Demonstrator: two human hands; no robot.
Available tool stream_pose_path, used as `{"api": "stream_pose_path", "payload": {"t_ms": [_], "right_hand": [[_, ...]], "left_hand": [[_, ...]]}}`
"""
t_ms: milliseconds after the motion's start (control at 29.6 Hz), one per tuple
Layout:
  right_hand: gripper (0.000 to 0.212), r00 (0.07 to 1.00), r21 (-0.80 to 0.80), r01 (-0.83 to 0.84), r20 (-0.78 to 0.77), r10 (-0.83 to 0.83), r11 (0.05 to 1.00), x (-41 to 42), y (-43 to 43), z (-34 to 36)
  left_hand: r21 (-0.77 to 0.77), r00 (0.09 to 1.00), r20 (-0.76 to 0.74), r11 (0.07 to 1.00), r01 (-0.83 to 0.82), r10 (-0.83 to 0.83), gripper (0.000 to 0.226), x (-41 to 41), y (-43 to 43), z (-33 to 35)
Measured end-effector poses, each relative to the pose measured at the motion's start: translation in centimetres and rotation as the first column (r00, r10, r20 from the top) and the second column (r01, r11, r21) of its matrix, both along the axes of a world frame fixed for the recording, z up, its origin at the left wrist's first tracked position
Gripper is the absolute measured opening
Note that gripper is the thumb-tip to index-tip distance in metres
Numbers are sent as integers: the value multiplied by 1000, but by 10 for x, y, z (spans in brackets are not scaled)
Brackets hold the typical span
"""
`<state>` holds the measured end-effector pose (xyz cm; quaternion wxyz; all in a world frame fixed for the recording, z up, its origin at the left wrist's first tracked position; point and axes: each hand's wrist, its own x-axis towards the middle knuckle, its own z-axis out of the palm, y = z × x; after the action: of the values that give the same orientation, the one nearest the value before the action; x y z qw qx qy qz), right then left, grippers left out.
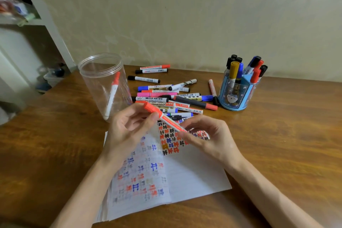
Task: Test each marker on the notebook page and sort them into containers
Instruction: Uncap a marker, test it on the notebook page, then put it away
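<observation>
1. Wooden tabletop [277,135] set against a pale wall carries everything. An open notebook [194,172] lies right in front of you, with a loose pile of markers [166,96] beyond it. A clear jar [98,72] stands to the left with one red-capped marker [112,94] leaning inside. A blue holder [235,96] stands to the right, full of upright markers.
2. The red marker [162,116] is in the air over the notebook's far edge. It is slanted, with the red cap end up toward the jar and the other end down to the right.
3. Your left hand [127,127] pinches it just below the cap, thumb tip [154,116] pressed on the barrel. The other fingers curl loosely behind.
4. Your right hand [212,140] pinches the lower end between its fingertips [185,126]. The rest of the fingers are bent and clear of the barrel. I cannot tell whether the cap is fully seated.
5. This looks like cap work. Pull or push straight along the barrel rather than bending it, and keep the tip off your skin.
6. Make the test stroke on the bare white of the right-hand page, below the rows of marks, so a weak line shows plainly.
</observation>
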<state>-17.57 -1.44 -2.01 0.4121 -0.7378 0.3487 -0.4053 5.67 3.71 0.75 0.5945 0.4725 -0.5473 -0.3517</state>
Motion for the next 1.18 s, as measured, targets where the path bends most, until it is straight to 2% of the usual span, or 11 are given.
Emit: {"api": "stream_pose_path", "payload": {"t_ms": [101,270,405,540,641,776,945,1181], "right_hand": [[27,992,-91,16,-121,-27,996,-3,0,-6],[31,966,-151,80,-230,-114,985,-15,3,-9],[37,953,-146,109,-265,-145,983,-24,7,-13],[43,964,-170,117,-216,-153,978,-17,5,-10],[47,963,-184,123,-216,-162,975,-10,0,-6],[50,958,-200,99,-244,-148,975,-2,-4,-6],[46,961,-174,98,-241,-138,980,2,-3,-7],[45,960,-165,105,-240,-144,981,0,-5,-7]], "left_hand": [[-63,1000,5,998,-11,12,27,-3,-5,22],[-238,995,31,968,-84,94,25,5,-17,75],[-452,969,81,875,-173,233,33,24,-32,115],[-600,897,154,761,-248,414,33,57,-49,138],[-591,841,204,748,-302,501,30,79,-61,136],[-499,758,315,779,-381,572,32,94,-69,118],[-368,703,454,834,-412,547,36,101,-68,92],[-367,636,532,829,-422,559,17,101,-71,82]]}}
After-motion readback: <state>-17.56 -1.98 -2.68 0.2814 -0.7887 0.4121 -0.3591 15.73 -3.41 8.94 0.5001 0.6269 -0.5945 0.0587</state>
